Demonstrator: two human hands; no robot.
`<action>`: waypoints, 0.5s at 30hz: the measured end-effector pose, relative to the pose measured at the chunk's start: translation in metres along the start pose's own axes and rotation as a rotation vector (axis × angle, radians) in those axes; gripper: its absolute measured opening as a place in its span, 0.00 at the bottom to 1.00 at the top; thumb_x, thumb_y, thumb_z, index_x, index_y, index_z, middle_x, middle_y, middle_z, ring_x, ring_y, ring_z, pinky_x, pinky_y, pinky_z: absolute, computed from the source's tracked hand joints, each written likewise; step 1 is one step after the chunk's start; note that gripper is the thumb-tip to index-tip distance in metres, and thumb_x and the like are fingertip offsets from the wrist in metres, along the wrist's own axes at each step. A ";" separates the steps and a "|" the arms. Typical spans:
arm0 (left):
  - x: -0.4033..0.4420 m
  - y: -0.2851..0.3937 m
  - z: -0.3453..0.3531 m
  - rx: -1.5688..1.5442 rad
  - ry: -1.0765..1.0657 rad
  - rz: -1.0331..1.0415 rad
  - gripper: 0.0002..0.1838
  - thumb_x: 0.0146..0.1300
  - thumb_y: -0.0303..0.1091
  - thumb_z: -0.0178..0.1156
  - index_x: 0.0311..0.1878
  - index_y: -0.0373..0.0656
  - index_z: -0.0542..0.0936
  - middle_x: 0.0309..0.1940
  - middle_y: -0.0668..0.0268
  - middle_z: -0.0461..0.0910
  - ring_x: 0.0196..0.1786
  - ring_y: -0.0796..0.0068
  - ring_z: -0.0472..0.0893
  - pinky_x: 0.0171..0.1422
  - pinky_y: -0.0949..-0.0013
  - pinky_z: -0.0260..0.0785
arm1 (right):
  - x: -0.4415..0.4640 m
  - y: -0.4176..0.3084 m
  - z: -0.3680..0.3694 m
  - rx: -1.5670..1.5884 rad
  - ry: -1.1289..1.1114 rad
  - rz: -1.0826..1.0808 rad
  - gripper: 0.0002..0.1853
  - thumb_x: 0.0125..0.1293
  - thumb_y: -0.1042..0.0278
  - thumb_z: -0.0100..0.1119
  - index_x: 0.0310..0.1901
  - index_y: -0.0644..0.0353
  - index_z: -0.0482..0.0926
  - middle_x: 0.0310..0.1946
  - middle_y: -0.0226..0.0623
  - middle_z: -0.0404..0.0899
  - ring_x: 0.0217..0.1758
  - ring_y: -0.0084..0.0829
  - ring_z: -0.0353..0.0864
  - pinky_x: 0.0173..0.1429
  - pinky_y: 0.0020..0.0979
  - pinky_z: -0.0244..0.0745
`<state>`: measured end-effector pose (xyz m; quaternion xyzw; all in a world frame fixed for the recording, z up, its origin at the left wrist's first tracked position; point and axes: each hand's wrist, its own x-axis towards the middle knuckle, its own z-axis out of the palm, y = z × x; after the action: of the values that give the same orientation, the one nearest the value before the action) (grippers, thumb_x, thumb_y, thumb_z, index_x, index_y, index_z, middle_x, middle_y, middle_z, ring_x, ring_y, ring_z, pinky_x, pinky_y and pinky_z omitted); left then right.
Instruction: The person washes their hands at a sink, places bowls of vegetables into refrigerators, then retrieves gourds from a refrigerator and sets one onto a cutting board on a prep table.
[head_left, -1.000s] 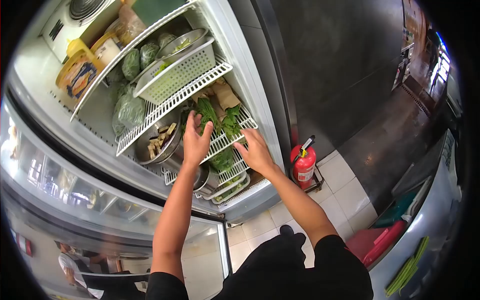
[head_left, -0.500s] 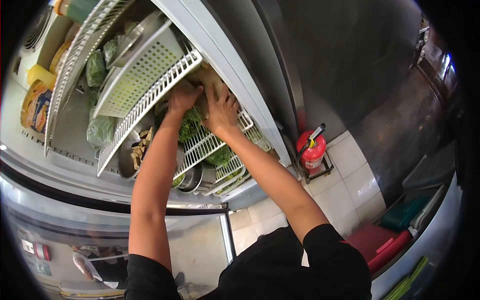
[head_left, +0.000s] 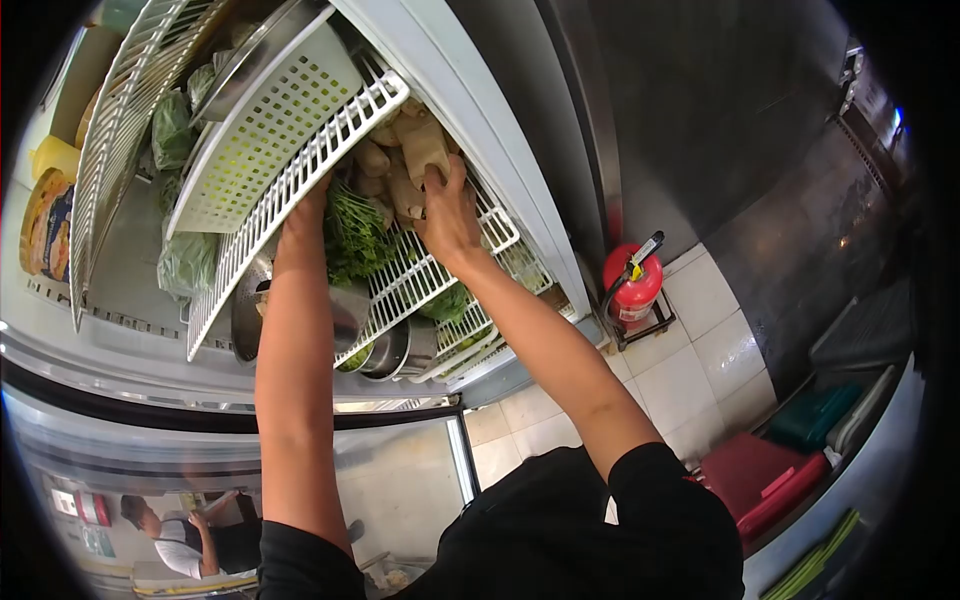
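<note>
Inside the open fridge, my right hand (head_left: 447,215) touches a brown paper-like bundle (head_left: 425,150) on a white wire shelf (head_left: 405,290), its thumb and fingers curved at the lower end. My left hand (head_left: 308,205) reaches under the shelf above, left of a bunch of leafy greens (head_left: 355,235); its fingers are mostly hidden behind the shelf edge. Pale root-like pieces (head_left: 372,160) lie between the hands, behind the greens. A white perforated basket (head_left: 265,145) stands on the upper shelf.
Metal pots (head_left: 395,350) sit on lower shelves. The glass door (head_left: 400,480) stands open at lower left and shows a person (head_left: 190,540). A red fire extinguisher (head_left: 633,280) is on the floor to the right, with red (head_left: 760,480) and green containers (head_left: 808,412) beyond.
Both hands have moved deeper into the fridge. Compared with half a second ago, my left hand is farther left, away from my right, and the greens and roots between them show more.
</note>
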<state>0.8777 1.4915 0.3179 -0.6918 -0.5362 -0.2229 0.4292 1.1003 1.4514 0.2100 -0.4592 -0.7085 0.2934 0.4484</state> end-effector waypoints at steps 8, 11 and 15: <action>0.000 0.001 0.017 -0.142 0.038 0.108 0.13 0.61 0.38 0.57 0.46 0.45 0.81 0.41 0.55 0.81 0.44 0.54 0.80 0.46 0.53 0.72 | 0.020 -0.011 0.027 0.242 0.298 -0.124 0.32 0.44 0.86 0.62 0.56 0.75 0.66 0.60 0.61 0.55 0.61 0.59 0.65 0.63 0.40 0.67; -0.004 0.001 0.019 -0.058 -0.012 0.173 0.14 0.62 0.33 0.56 0.50 0.43 0.79 0.45 0.55 0.80 0.47 0.56 0.79 0.52 0.56 0.71 | 0.031 -0.034 0.025 0.294 0.370 -0.110 0.30 0.43 0.88 0.59 0.54 0.73 0.69 0.61 0.63 0.56 0.62 0.60 0.63 0.65 0.41 0.65; 0.000 0.000 0.013 -0.049 -0.112 0.129 0.20 0.66 0.33 0.53 0.61 0.42 0.72 0.57 0.55 0.74 0.59 0.59 0.73 0.62 0.61 0.66 | 0.044 -0.072 0.003 0.412 0.174 0.034 0.27 0.49 0.87 0.51 0.56 0.77 0.67 0.64 0.66 0.53 0.62 0.61 0.63 0.63 0.40 0.69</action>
<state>0.8755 1.5021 0.3110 -0.7466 -0.5080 -0.1687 0.3950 1.0621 1.4622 0.2843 -0.3933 -0.5844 0.3985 0.5874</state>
